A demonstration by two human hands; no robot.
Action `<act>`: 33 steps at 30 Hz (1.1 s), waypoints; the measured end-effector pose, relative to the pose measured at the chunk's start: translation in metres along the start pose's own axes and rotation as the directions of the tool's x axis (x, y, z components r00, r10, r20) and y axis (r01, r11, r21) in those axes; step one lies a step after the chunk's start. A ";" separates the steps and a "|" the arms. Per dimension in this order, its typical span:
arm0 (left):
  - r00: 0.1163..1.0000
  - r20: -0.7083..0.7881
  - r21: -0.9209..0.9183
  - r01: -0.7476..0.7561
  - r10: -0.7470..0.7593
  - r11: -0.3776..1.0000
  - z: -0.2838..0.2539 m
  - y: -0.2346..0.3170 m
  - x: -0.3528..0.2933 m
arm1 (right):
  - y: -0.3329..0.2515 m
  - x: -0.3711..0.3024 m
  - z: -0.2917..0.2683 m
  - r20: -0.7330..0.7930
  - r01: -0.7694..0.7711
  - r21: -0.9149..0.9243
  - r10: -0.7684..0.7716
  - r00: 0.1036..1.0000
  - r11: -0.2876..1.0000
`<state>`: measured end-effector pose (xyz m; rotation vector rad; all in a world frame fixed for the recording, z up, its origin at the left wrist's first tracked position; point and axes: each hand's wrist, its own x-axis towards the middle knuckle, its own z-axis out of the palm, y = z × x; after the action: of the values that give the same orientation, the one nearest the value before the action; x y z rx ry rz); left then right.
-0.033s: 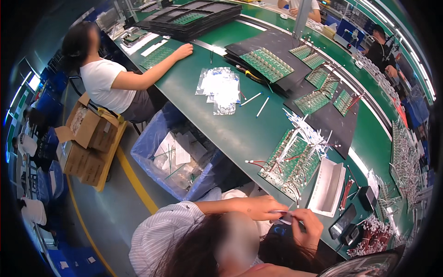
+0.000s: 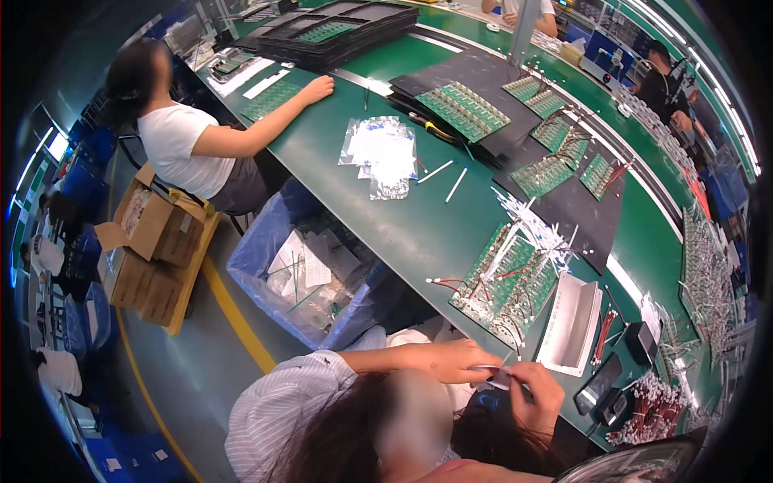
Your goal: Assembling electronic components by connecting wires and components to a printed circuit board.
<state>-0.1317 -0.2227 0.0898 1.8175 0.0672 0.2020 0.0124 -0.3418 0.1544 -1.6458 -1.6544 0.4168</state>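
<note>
My left hand (image 2: 463, 361) and my right hand (image 2: 537, 394) meet at the table's near edge. Between their fingertips is a small, thin, pale flat piece (image 2: 500, 377), pinched from both sides; its exact kind I cannot make out. Just beyond my hands lies a green circuit board (image 2: 503, 282) with red and black wires, and a bundle of white cable ties (image 2: 535, 233) rests across its far side. A pale metal channel-shaped housing (image 2: 568, 326) stands beside the board, to the right of my hands.
A phone (image 2: 597, 382), dark boxes (image 2: 642, 344) and red wire bundles (image 2: 648, 410) lie at right. Wired boards sit on black sheets (image 2: 596, 221). Clear plastic bags (image 2: 382, 157) lie mid-table. A blue lined bin (image 2: 241, 262) stands below the edge. A co-worker (image 2: 181, 141) sits at left.
</note>
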 end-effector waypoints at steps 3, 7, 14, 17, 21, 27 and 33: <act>0.999 0.006 -0.087 -0.044 0.044 0.995 0.000 0.008 0.005 | -0.002 0.000 -0.004 -0.060 0.003 -0.019 -0.004 0.998 1.000; 0.998 -0.059 -0.034 -0.014 0.012 0.999 -0.007 0.008 0.006 | 0.008 0.016 -0.004 0.025 0.000 0.055 -0.002 1.000 0.998; 0.998 -0.054 -0.103 -0.039 0.033 0.994 -0.018 0.013 0.016 | 0.019 0.031 -0.019 0.104 -0.004 0.290 -0.028 0.994 0.957; 0.997 -0.079 -0.066 -0.014 0.008 0.998 -0.016 0.013 0.016 | 0.019 0.030 -0.020 0.075 0.050 0.304 -0.076 0.994 0.951; 0.992 -0.094 -0.098 0.073 -0.082 0.993 -0.016 0.013 0.016 | 0.020 0.025 -0.017 0.054 -0.064 0.308 0.050 0.997 0.949; 0.987 -0.154 -0.092 0.031 -0.045 0.995 -0.013 0.014 0.020 | 0.017 0.027 -0.013 0.003 -0.077 0.307 0.080 0.997 0.949; 0.975 -0.196 -0.178 0.069 -0.104 0.982 -0.009 0.009 0.021 | 0.018 0.031 -0.014 -0.028 -0.070 0.258 0.079 0.996 0.964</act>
<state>-0.1135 -0.2128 0.1031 1.6154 0.2661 0.3227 0.0384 -0.3140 0.1594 -1.5155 -1.4470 0.6077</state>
